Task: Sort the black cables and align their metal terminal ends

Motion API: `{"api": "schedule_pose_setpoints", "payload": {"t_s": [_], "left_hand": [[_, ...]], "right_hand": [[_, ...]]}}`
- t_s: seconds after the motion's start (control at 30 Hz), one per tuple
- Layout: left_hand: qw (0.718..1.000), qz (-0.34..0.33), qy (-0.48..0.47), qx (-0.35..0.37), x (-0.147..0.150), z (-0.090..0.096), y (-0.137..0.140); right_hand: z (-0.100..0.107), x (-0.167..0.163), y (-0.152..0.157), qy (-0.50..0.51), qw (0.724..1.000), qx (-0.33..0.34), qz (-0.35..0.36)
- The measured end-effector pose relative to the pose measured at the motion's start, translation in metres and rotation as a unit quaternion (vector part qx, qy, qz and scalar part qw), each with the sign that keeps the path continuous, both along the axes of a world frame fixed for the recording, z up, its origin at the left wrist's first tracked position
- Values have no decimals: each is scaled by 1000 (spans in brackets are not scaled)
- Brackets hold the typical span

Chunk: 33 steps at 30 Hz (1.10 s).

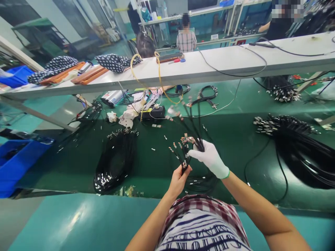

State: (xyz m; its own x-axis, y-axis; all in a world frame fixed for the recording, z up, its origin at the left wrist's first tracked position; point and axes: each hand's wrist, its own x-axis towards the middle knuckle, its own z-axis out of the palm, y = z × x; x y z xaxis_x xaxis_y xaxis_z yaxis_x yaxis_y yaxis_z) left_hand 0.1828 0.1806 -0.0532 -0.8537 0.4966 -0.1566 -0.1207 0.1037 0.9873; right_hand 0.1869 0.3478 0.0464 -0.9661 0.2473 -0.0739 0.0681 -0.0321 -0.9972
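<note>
My bare left hand [178, 182] is closed round a bunch of thin black cables [185, 161], whose metal-tipped ends fan upward. My right hand [212, 159], in a white glove with a green cuff, grips a second group of black cables [200, 143]. These stick up and away, their far ends smeared by motion. The gloved fingertips come close to the tips of the left bunch; whether they touch, I cannot tell. Below my hands, a loose cable coil [201, 183] lies on the green table [154, 167], partly hidden by them.
A coiled cable bundle [115, 158] lies at left, and a larger one [300, 150] at right. Behind are a black box [155, 112] and a small coil [208, 92]. A white shelf [183, 71] crosses above. Blue bins [23, 164] stand at far left. Other people are beyond.
</note>
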Motion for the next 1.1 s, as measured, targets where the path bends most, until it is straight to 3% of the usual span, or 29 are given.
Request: {"api": "schedule_pose_setpoints", "payload": {"t_s": [0.13,0.33,0.53,0.83,1.03,1.1], "left_hand": [[1000,-12,6,-9,3,2,1],[1000,-19,18,-14,1,8,2],[997,-46,40,-43,0,11,4],[999,-35,-6,-12,3,21,0],[998,-53,3,-17,4,25,-1],[998,-56,-1,-14,4,26,0]], "right_hand": [[3,-3,1,-3,998,-40,-50],[2,-3,-2,-32,999,-22,-4],[-4,-6,-5,3,996,-41,-73],[0,0,14,-19,998,25,56],[-2,-1,11,7,994,-96,52],[-1,-2,9,9,994,-101,40]]}}
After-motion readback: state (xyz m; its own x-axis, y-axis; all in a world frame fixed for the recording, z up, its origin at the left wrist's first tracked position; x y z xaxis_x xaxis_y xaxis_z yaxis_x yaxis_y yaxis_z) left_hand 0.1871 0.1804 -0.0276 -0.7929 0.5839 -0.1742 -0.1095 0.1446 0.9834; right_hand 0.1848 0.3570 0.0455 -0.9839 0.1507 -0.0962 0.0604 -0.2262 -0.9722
